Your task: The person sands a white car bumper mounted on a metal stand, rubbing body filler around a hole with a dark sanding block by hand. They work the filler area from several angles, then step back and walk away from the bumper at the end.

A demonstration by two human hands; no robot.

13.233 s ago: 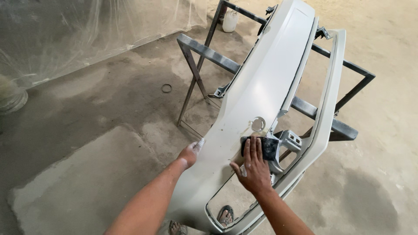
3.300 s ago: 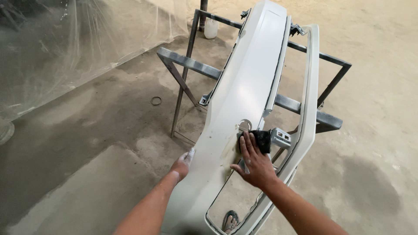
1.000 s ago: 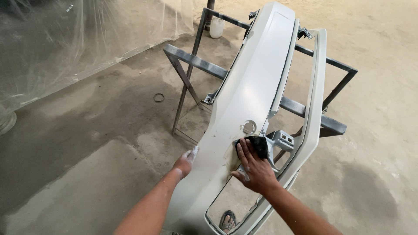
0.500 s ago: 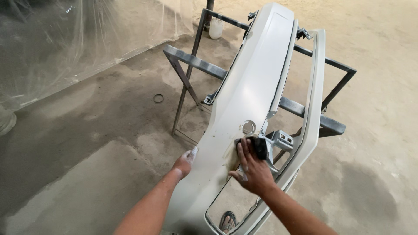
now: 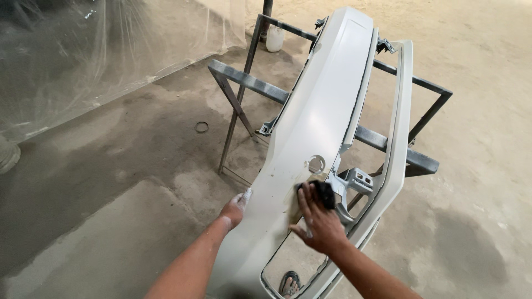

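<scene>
**Item: pale grey car bumper on metal stand, two hands at its near end**

- Bumper [image 5: 327, 111]: long, pale grey, unpainted look. Long axis runs from bottom centre of the frame up to the top, right of centre, leaning slightly rightward; far end points to the top edge, near end to the wearer. Outer face turned up and to the left. Round hole [image 5: 316, 164] in the face at mid-frame; large opening [image 5: 288, 266] near the bottom edge, with a sandalled foot [image 5: 288, 283] seen through it.
- Metal stand [image 5: 244, 83]: dark angle-iron frame, carrying the bumper across its bars, centre to right of frame.
- Right hand [image 5: 318, 224]: lower centre, fingers spread flat, pressing a dark pad [image 5: 323, 194] against the bumper face just below the round hole.
- Left hand [image 5: 235, 207]: lower centre-left, curled round the bumper's left edge, fingers dusted white.
- Plastic sheeting [image 5: 100, 50]: translucent, upper left.
- Small ring [image 5: 201, 127]: on the concrete floor [image 5: 111, 182], left of the stand.
- White container [image 5: 274, 39]: top centre, on the floor beyond the stand.
</scene>
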